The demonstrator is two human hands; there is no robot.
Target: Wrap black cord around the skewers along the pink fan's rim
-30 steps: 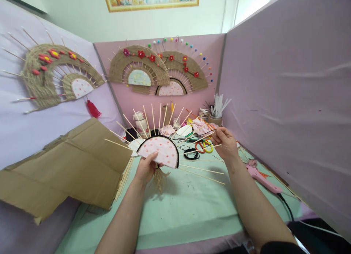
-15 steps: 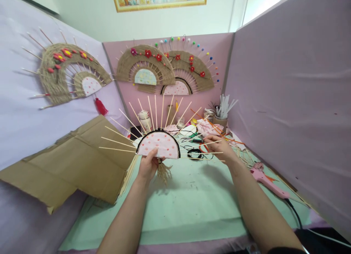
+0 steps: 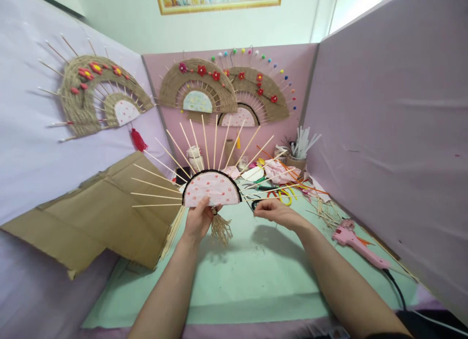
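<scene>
A half-round fan (image 3: 215, 189), covered in pink dotted cloth and edged in black, is held upright by its flat lower edge. My left hand (image 3: 197, 222) grips it, thumb in front and fingers behind. Thin wooden sticks (image 3: 216, 144) spread out from its curved rim, and a straw-coloured tassel (image 3: 221, 229) hangs below. Just right of the fan's lower right corner, my right hand (image 3: 278, 213) is closed in a pinch on black cord (image 3: 255, 204). Its fingers hide part of the cord.
Scissors with yellow handles (image 3: 287, 196) and green-handled pliers (image 3: 263, 187) lie behind my right hand. A pink glue gun (image 3: 360, 244) with its cable rests at the right. Folded cardboard (image 3: 95, 217) leans at the left. Finished fans (image 3: 197, 70) hang on the partitions.
My right hand has moved left and a little down, from beyond the right-hand sticks to near the fan's lower right corner. The left hand still holds the fan, now turned slightly.
</scene>
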